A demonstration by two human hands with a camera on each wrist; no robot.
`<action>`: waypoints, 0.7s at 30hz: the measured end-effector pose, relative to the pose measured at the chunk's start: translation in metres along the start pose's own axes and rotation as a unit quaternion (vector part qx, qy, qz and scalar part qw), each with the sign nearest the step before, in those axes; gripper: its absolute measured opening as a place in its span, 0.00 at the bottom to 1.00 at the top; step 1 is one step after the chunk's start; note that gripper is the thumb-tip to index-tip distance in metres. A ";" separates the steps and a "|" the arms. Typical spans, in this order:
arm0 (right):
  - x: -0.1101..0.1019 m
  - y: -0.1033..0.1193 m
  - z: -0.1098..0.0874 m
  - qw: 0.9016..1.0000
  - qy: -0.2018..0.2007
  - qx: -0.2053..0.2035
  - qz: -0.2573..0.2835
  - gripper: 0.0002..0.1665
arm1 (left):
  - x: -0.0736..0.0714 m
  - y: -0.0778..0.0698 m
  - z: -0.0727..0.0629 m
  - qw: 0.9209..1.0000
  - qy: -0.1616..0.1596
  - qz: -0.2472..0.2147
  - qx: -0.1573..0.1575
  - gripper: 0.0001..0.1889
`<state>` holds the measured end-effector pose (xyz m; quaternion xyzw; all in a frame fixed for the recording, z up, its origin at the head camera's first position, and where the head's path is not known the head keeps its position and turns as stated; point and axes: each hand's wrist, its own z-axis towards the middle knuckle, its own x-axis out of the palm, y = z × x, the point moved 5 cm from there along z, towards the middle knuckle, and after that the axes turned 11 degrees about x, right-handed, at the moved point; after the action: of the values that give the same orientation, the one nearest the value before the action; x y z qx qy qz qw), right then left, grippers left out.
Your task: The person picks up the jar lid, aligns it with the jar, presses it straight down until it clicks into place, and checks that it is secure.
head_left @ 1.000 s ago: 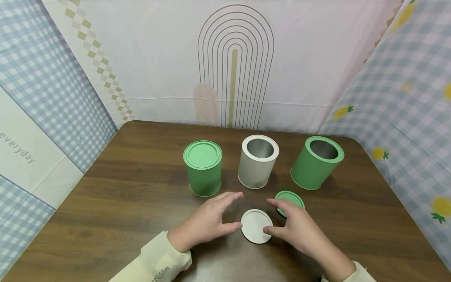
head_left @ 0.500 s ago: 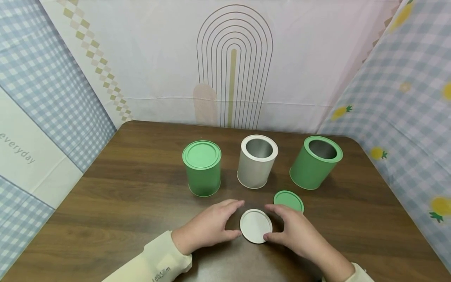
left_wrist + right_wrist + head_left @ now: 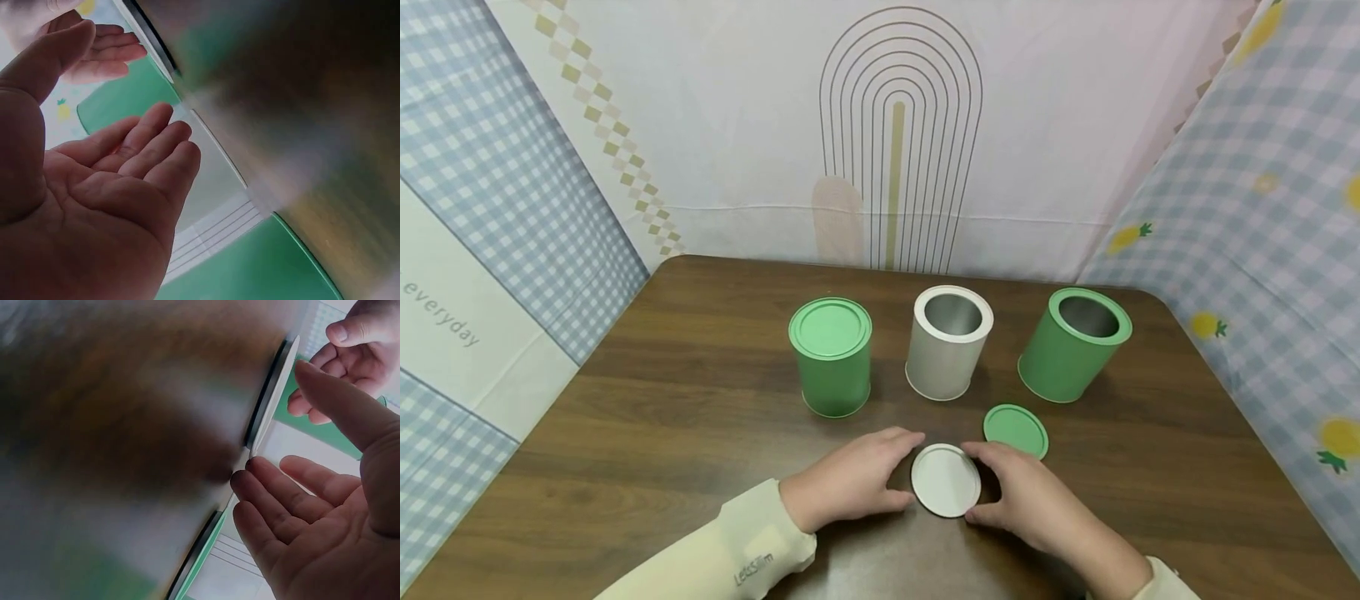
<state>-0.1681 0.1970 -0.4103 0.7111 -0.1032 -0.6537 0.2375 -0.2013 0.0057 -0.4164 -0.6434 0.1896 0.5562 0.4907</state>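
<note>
A round white lid [image 3: 946,481] lies on the brown table, between the two hands. To its left is my left hand [image 3: 853,479], thumb and fingers spread apart and holding nothing; its palm and relaxed fingers show in the left wrist view. My right hand [image 3: 1030,493] reaches in from the other side, index fingertip and thumb tip right at the lid's right edge. In the right wrist view its fingers are loosely extended beside the lid [image 3: 275,394]. A green lid [image 3: 1015,429] lies just beyond the right hand, its near edge partly covered.
Behind the hands stand three cans in a row: a lidded green can [image 3: 835,379] at left, an open white can [image 3: 942,367] in the middle, and an open green can [image 3: 1066,362] at right. Patterned cloth [image 3: 737,125] hangs behind and at both sides of the table [image 3: 647,433].
Both hands have lowered around the white lid. The left hand has shifted slightly right, and the right fingertips have come from over the lid to its edge. Cans and lids have stayed put.
</note>
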 end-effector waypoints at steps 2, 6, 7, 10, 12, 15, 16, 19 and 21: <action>0.001 0.000 0.000 1.000 -0.002 -0.005 -0.008 0.41 | 0.001 -0.001 0.002 1.000 0.003 0.000 0.001 0.35; 0.002 0.003 -0.001 1.000 -0.007 -0.015 -0.014 0.40 | 0.002 -0.002 0.004 1.000 0.011 0.001 0.001 0.34; 0.002 0.004 -0.001 1.000 -0.010 -0.019 -0.017 0.39 | 0.002 -0.002 0.004 1.000 0.014 0.001 0.000 0.34; 0.003 0.006 -0.001 0.999 -0.017 -0.030 -0.025 0.38 | 0.003 -0.002 0.004 1.000 0.021 0.001 -0.001 0.33; 0.003 0.007 -0.001 0.999 -0.020 -0.033 -0.032 0.38 | 0.003 -0.002 0.004 1.000 0.024 0.001 -0.002 0.33; 0.004 0.007 -0.001 0.999 -0.022 -0.026 -0.038 0.38 | 0.004 -0.002 0.004 1.000 0.029 -0.001 -0.003 0.34; 0.004 0.007 -0.001 0.999 -0.021 -0.024 -0.039 0.39 | 0.004 -0.003 0.004 1.000 0.030 -0.001 -0.003 0.34; 0.004 0.006 -0.001 0.999 -0.020 -0.017 -0.038 0.39 | 0.004 -0.002 0.004 0.999 0.032 -0.002 -0.003 0.34; 0.004 0.005 -0.001 0.999 -0.020 -0.015 -0.037 0.39 | 0.004 -0.002 0.004 0.999 0.032 -0.003 -0.003 0.34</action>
<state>-0.1659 0.1911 -0.4114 0.6974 -0.0718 -0.6778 0.2213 -0.2007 0.0115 -0.4191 -0.6629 0.2016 0.5341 0.4844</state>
